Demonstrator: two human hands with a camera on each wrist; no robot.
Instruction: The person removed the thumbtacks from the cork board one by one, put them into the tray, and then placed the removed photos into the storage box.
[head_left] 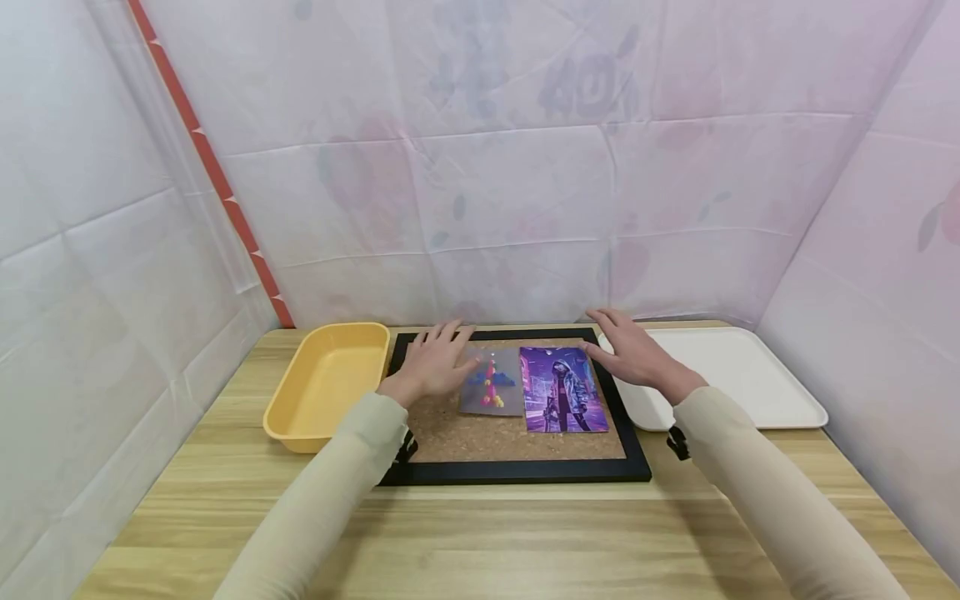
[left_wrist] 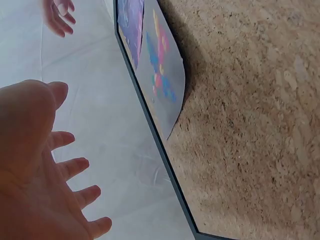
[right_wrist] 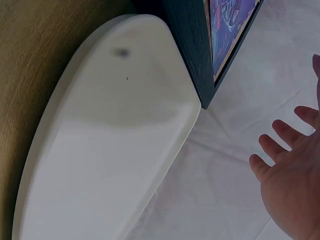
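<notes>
A black-framed cork board (head_left: 465,442) lies on the wooden table, with two picture cards on it. One card is grey with a pink, yellow and blue figure (head_left: 490,387); in the left wrist view the grey card (left_wrist: 170,75) curves up off the cork. Beside it lies a purple card with a hooded figure (head_left: 564,390). My left hand (head_left: 435,364) hovers over the board's left part, fingers spread and holding nothing. My right hand (head_left: 633,350) is above the board's right edge near the white tray (head_left: 727,375), fingers extended and holding nothing.
A yellow plastic tub (head_left: 326,383) stands left of the board. The white tray's corner touches or nearly touches the frame (right_wrist: 192,55) in the right wrist view. Pale cloth walls (head_left: 510,192) enclose the table (head_left: 480,542) at the back and sides.
</notes>
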